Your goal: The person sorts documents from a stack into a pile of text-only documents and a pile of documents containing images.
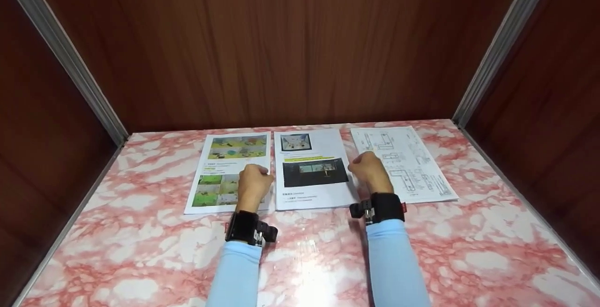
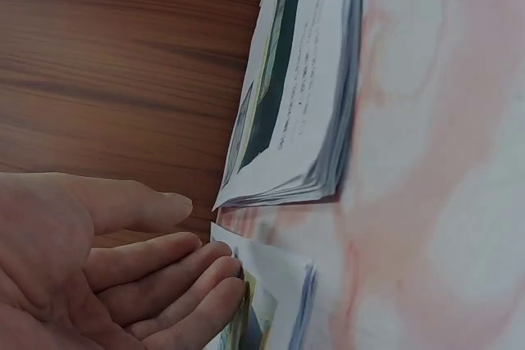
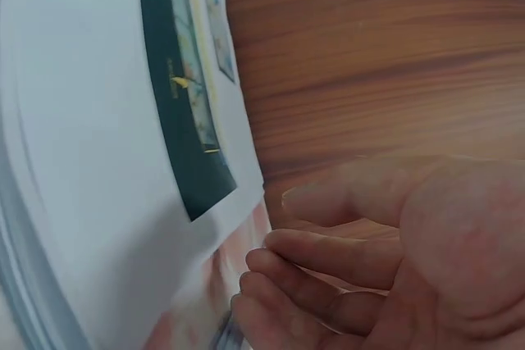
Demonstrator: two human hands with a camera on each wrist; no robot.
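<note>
Three stacks of printed paper lie side by side on the table. My left hand (image 1: 254, 186) is over the right part of the left stack (image 1: 192, 199), which has colour pictures. In the left wrist view its fingers (image 2: 168, 284) are loosely bent with nothing between them and the thumb. The middle stack (image 1: 316, 197), with a dark picture, lies between my hands. My right hand (image 1: 371, 172) is at the gap between it and the right stack (image 1: 429, 171) of line drawings. Its fingers (image 3: 303, 284) curve loosely and hold nothing in the right wrist view.
The table (image 1: 309, 260) has a red and white marbled top. A dark wood-grain panel (image 1: 290, 54) stands behind it, with side panels left and right. Metal posts (image 1: 501, 35) run up the corners. Both wrists carry black camera straps (image 1: 386, 207).
</note>
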